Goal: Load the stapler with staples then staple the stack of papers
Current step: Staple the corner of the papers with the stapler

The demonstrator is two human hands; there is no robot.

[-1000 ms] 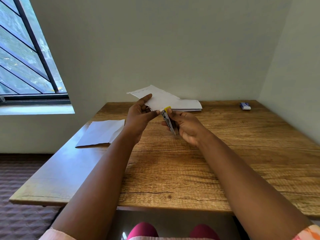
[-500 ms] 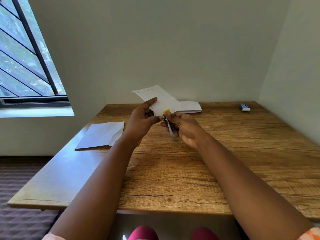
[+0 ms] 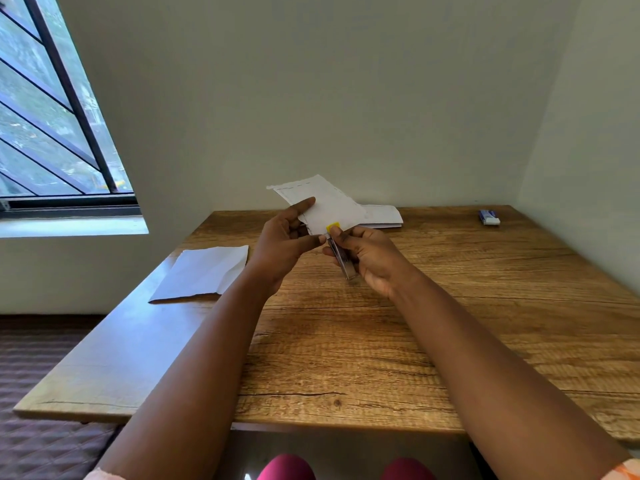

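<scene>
We hold a thin stack of white papers with a ragged torn edge [image 3: 323,206] up off the wooden grain-patterned table [image 3: 450,306] in our left hand [image 3: 282,245], thumb across the near face and fingers curled behind the lower corner, pinching it. Our right hand [image 3: 372,258] is wrapped around a slim dark metal stapler with a yellow tip [image 3: 341,252], its yellow end lifted to the bottom corner of the sheets where the two hands meet. From here we cannot tell whether the paper corner sits inside the stapler's mouth or only touches it, and no staple shows in the paper. We judge that loading is probably behind us, since the stapler looks closed and no loose staples are in our fingers, though its inside is hidden. The stapling itself looks at hand but not finished: the corner must be seated and the stapler squeezed. Other paper lies on the table: a white folded sheet [image 3: 204,271] near the left edge and a flat white pile against the far wall [image 3: 381,214], just behind the lifted stack. A small blue and white box [image 3: 489,216], perhaps the staples, rests at the far right corner, well apart from us.
</scene>
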